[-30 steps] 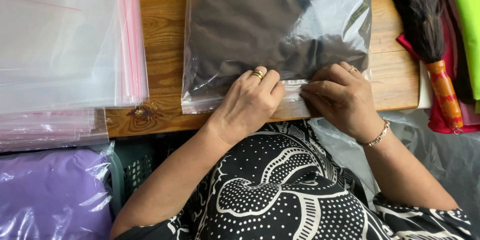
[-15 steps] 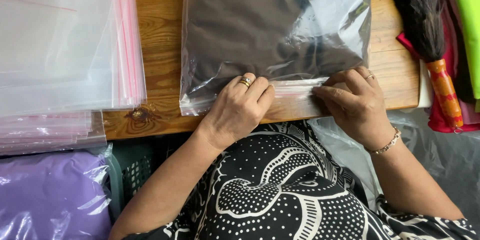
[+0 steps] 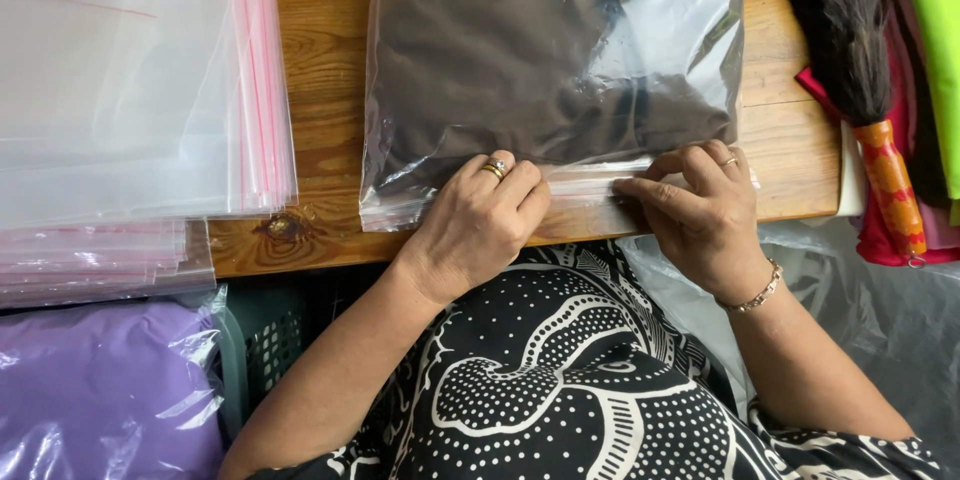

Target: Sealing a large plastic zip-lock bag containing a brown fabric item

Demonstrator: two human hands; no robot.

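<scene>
Clear plastic bag (image 3: 560, 70), dark soft cloth inside, lay on worktop (image 3: 320, 70). I saw left hand (image 3: 480, 225) and right hand (image 3: 705, 210) fingers pressed flat on its near seal strip; probably slippery, light.

From my remote seat this looks like a small garment-packing spot, perhaps in a home or shop. Left of my left grip (image 3: 480, 225), a stack of clear zip bags (image 3: 130, 90) lies on the wooden counter (image 3: 320, 70); bagged purple cloth (image 3: 100, 390) sits below, folded bright fabrics (image 3: 930, 60) at the right.
</scene>
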